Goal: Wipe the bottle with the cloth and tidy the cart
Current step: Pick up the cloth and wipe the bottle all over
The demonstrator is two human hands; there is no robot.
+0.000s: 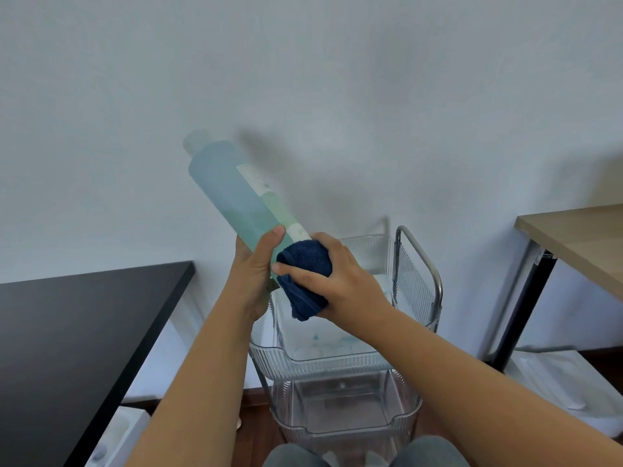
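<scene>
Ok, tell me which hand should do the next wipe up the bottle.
The right hand. It already grips the blue cloth, pressed against the lower end of the bottle. The left hand grips the bottle near its base and holds it tilted over the cart, so it is best kept steadying.

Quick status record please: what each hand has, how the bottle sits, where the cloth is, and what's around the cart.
left hand: grips bottle near its base
right hand: holds cloth against bottle's lower end
bottle: blue-green, tilted, cap up-left, held above cart
cloth: dark blue, bunched
cart: clear tiered trays, metal frame, below the hands
black table: left of cart
wooden table: right of cart
</scene>
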